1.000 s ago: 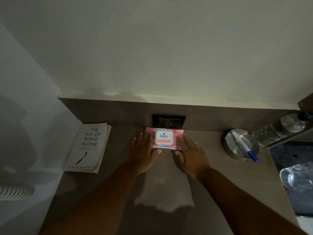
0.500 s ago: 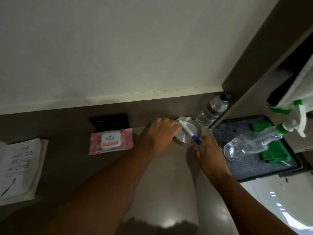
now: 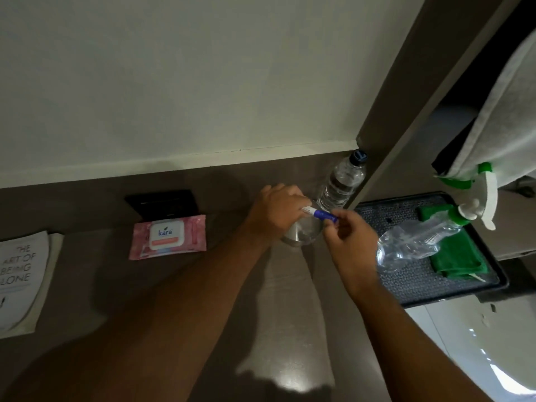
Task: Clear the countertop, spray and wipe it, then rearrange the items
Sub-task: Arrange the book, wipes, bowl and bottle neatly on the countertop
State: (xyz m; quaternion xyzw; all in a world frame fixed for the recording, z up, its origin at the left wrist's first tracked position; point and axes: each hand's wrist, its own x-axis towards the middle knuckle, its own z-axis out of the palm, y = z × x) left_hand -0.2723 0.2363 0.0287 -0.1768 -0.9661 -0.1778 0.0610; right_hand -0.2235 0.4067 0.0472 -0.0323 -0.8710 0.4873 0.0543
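A round steel dish (image 3: 304, 235) stands on the brown countertop (image 3: 275, 300) near its right end. My left hand (image 3: 275, 213) curls over the dish's left rim and covers much of it. My right hand (image 3: 348, 236) pinches the blue end of a white and blue pen (image 3: 322, 213) just above the dish. A pink pack of wet wipes (image 3: 169, 236) lies flat below a black wall socket (image 3: 164, 203). At the far left lies a white book (image 3: 21, 277). A clear water bottle (image 3: 343, 181) stands in the back right corner.
Right of the counter, a black tray (image 3: 420, 285) holds a clear spray bottle (image 3: 417, 242) with a green and white trigger and a folded green cloth (image 3: 458, 256). A brown upright panel (image 3: 406, 111) bounds the counter's right side. A grey towel (image 3: 504, 117) hangs above the tray.
Both hands left the wipes pack and moved right to the steel dish. My right hand has since taken hold of the pen, and my left hand has closed over the dish's rim.
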